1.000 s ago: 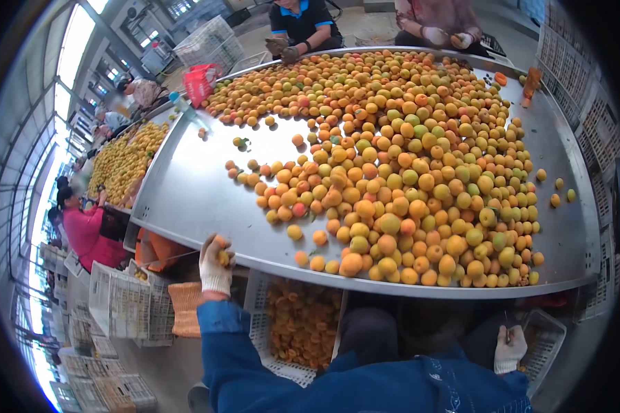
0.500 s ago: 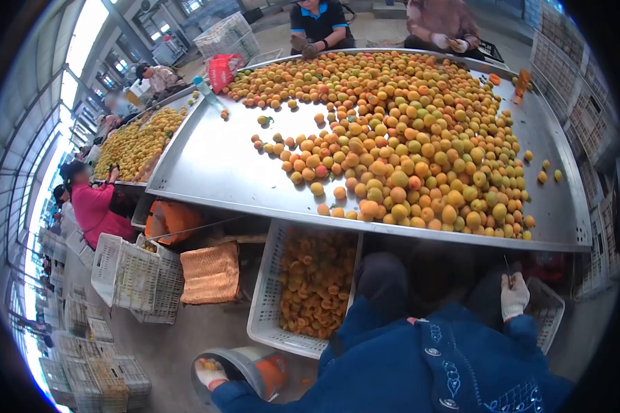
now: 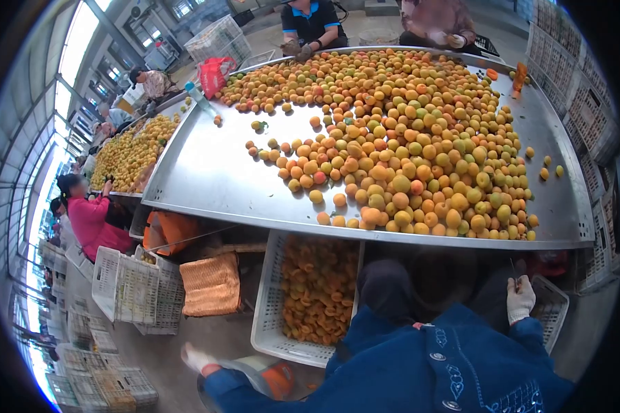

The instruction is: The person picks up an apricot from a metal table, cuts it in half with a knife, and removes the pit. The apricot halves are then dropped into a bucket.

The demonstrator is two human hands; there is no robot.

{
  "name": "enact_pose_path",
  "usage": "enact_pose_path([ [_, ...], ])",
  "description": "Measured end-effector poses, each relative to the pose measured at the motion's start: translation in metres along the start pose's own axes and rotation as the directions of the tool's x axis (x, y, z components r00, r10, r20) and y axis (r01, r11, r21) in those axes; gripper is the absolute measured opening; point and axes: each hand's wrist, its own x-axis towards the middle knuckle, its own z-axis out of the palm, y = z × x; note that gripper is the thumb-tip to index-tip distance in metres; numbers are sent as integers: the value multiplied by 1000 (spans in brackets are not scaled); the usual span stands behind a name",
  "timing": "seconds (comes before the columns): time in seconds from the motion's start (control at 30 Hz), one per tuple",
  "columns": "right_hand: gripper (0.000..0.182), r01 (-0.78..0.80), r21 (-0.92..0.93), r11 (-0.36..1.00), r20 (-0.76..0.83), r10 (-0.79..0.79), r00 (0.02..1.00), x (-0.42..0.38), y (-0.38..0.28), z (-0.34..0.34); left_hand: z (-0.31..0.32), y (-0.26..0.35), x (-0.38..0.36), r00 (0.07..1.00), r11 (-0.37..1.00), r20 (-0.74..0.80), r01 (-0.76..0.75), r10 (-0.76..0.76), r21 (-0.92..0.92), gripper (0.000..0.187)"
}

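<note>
My left hand (image 3: 198,359), in a pale glove, is at the left rim of a grey and orange bucket (image 3: 255,375). Motion smears its fingers, and what it may hold cannot be made out. At the lower right, my gloved right hand (image 3: 521,299) is closed around a thin pointed tool (image 3: 512,268), held upright near my knee. Whole apricots (image 3: 420,144) lie heaped on the metal table (image 3: 210,162) in front of me. Below its near edge, a white crate (image 3: 269,310) holds many apricot halves (image 3: 317,289).
Two people (image 3: 311,24) (image 3: 439,24) sit across the table. A red bag (image 3: 215,74) and a bottle (image 3: 198,95) stand at its left corner. White crates (image 3: 134,286) and a woven-covered seat (image 3: 211,286) are at the left; another crate (image 3: 551,310) is beside my right hand.
My left hand has moved out from above the bucket's opening to its left rim; the orange pieces seen at its fingers earlier no longer show. My right hand stays nearly still.
</note>
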Motion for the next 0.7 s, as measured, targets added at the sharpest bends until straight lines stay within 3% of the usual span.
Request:
enact_pose_path([
  [0.1,28,-20,63,998,14,19,1000,0,2,2,118,59,-34,969,990,216,-104,122,-93,40],
  [0.17,28,-49,59,997,34,47,998,2,-2,1,190,63,-25,922,994,375,-74,98,-78,39],
  [0.27,30,-48,29,998,10,47,999,4,1,4,301,84,-68,750,991,649,-68,129,-119,36],
  [0.3,31,-49,24,998,-1,50,999,5,-6,2,337,94,-94,730,992,676,-125,97,-7,33],
  [0.37,31,-43,-4,999,6,43,999,7,-6,2,404,62,-88,596,902,764,-429,247,43,32],
  [0.4,31,-36,-30,999,6,36,999,7,-5,4,434,52,-96,535,884,797,-467,280,3,34],
  [0.43,30,-29,-11,1000,-14,29,999,6,-3,7,450,76,-129,493,870,858,-478,148,124,39],
  [0.47,30,-32,-15,999,-2,32,999,6,-1,8,477,63,-125,406,781,896,-613,183,119,41],
  [0.53,30,-53,19,998,-11,53,999,6,1,10,514,71,-149,340,600,926,-780,163,181,47],
  [0.6,28,-46,-16,999,-13,46,999,10,-6,6,548,65,-156,291,568,948,-806,131,169,49],
  [0.67,28,-208,-118,971,143,224,964,13,-18,0,577,53,-152,296,558,948,-809,115,185,50],
  [0.7,28,-108,-37,993,55,110,992,7,11,13,589,46,-150,302,554,947,-809,105,196,51],
])
